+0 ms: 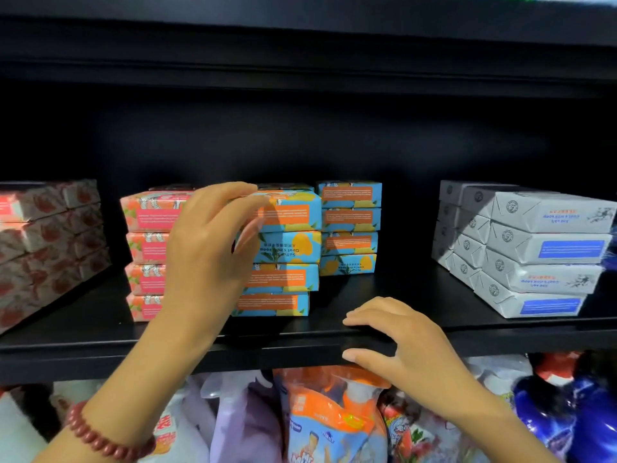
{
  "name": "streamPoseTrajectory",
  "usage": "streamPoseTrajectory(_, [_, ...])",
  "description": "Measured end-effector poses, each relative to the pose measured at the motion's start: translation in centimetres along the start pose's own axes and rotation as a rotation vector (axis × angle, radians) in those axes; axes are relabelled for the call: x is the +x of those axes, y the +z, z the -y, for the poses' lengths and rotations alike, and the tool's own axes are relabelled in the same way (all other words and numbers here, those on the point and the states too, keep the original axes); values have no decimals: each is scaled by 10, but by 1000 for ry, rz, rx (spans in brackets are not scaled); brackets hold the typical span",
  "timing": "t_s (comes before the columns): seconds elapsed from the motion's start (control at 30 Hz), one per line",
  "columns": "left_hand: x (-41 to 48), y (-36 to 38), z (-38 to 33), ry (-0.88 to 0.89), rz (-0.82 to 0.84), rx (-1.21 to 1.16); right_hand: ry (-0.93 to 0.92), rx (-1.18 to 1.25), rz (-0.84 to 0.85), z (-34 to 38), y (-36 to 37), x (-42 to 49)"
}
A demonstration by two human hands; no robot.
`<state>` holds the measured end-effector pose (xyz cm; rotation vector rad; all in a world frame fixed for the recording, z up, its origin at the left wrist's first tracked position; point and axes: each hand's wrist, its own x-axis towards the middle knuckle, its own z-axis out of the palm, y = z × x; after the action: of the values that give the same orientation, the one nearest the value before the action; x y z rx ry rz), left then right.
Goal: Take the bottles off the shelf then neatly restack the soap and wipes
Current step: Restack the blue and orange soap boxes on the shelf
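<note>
My left hand is raised in front of two stacks of soap boxes, a pink one and a blue-and-orange one. Its fingertips touch the top blue box, which sits slightly skewed, and the thumb is spread below, apart from the fingers. My right hand rests on the front edge of the black shelf, fingers on top and thumb against the lip. A second blue stack stands behind. No bottle stands on this shelf.
Red-patterned packs are piled at the shelf's left end. White soap boxes are stacked in rows at the right. Bare shelf lies between the blue and white stacks. Refill pouches and bottles crowd the level below.
</note>
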<state>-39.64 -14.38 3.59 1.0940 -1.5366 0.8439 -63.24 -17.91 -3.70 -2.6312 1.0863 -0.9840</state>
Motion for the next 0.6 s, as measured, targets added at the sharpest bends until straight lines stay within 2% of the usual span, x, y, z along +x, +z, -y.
streamPoseTrajectory(0.1, [-17, -3, -12, 42, -55, -43, -5, 144, -45, 0, -7, 6])
streamPoseTrajectory(0.17, [-33, -1, -25, 51, -35, -101, -12, 256, -203, -3, -15, 18])
streamPoseTrajectory(0.27, [-60, 12, -37, 23, 100, -222, -10, 300, -431, -11, -28, 45])
streamPoseTrajectory(0.33, [-74, 22, -39, -12, 201, -256, 5, 262, -497, -19, -33, 68])
streamPoseTrajectory(0.5, [-86, 33, -36, -48, 324, -140, 108, 53, -424, -31, -35, 115])
streamPoseTrajectory(0.6, [-82, 30, -37, -81, 350, -155, 58, 17, -381, -32, -33, 128])
